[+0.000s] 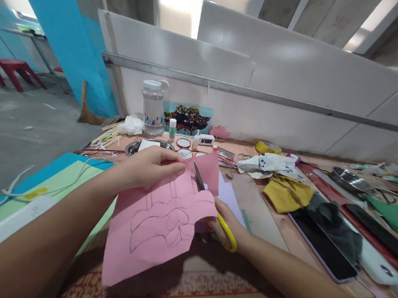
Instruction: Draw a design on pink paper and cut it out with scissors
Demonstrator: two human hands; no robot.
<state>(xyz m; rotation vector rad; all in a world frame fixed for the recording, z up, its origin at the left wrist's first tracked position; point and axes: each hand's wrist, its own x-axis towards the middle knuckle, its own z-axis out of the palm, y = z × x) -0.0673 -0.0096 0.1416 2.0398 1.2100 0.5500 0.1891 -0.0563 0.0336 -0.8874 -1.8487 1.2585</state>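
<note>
My left hand (150, 166) pinches the upper edge of a pink paper sheet (159, 223) with a pencil-drawn flower outline on it, holding it up over the table. My right hand (223, 223) grips yellow-handled scissors (215, 209); their dark blades point up and away and sit in a cut running through the sheet's top right part. The right hand's fingers are partly hidden behind the paper.
Behind the paper stand a clear plastic jar (153, 107), a glue bottle (172, 130), metal bowls (350, 180), small tins and sticks. To the right lie white and yellow cloths (288, 191), dark fabric, a phone (322, 244), green paper. Coloured paper sheets (46, 183) and a white cord lie left.
</note>
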